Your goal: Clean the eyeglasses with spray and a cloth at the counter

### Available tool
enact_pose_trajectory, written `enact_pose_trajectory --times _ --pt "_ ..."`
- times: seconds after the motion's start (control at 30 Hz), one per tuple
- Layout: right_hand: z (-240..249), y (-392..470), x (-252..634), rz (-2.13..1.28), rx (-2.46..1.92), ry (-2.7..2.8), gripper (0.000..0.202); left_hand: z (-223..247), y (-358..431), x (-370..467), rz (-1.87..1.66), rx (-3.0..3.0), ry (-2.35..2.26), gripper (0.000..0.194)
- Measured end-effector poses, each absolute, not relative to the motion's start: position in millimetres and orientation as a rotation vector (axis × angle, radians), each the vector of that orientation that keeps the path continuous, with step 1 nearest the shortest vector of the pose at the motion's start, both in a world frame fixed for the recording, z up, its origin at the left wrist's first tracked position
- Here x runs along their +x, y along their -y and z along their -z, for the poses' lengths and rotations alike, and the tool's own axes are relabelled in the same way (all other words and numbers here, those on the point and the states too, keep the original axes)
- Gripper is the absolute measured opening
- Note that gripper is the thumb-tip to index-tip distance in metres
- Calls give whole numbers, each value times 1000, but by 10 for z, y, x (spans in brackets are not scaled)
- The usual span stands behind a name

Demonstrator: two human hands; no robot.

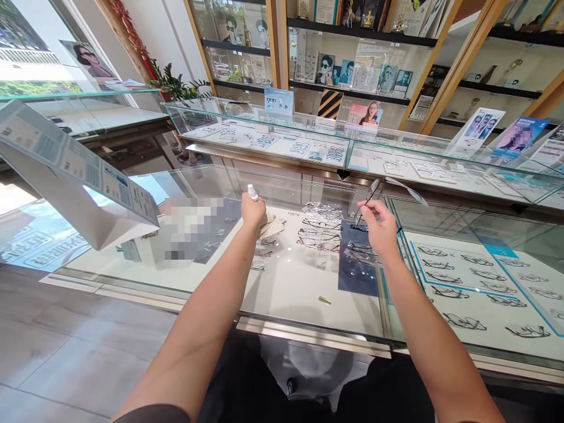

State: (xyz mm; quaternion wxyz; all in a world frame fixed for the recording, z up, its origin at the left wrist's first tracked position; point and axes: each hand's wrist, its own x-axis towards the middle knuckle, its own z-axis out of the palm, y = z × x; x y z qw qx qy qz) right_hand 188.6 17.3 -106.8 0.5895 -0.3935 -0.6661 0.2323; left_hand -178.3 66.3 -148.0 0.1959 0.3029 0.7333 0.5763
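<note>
My left hand (253, 210) is closed around a small white bottle (252, 192), whose tip sticks up above the fingers. A beige cloth (274, 225) lies beside and partly behind that hand. In my right hand (379, 222), thumb and fingers pinch a pair of glasses (374, 188) by a thin dark part, held above the glass counter. Between the hands, several pairs of glasses (319, 238) in clear wrapping show in rows at the counter. A few more pairs (259, 265) are below my left hand.
The glass display counter (286, 305) spans the front, with framed rows of glasses (467, 270) at the right. A large folded white sign (83, 170) stands at the left. Behind are another glass case (264, 126), upright cards and shelves (361, 35).
</note>
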Motion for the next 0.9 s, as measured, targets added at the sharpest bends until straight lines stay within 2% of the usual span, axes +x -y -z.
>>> enact_pose_trajectory --times 0.13,0.23,0.37,0.43,0.53,0.7,0.77,0.9 --pt "1048 -191 1913 -595 -898 1494 18 1358 -630 -1676 -1680 930 -1849 21" --pt "1040 -196 1917 -639 -876 1475 18 1160 -546 -1484 -1679 997 -1477 24" --pt "1016 -165 1896 -690 -834 1467 16 925 -330 -1220 -1491 888 -744 40" --pt "1006 -140 1876 -716 -823 1472 16 843 -203 -1117 -1368 893 -591 61" --pt "1002 -94 1835 -761 -816 1500 17 756 -37 -993 -1233 952 -553 77" --pt "1000 28 1714 -887 -802 1559 19 739 97 -801 -1115 1084 -650 83" --pt "997 91 1648 -968 -779 1571 20 785 102 -718 -1132 1142 -685 81" --pt "1005 193 1530 -1172 -712 1588 20 922 78 -581 -1288 1271 -848 64"
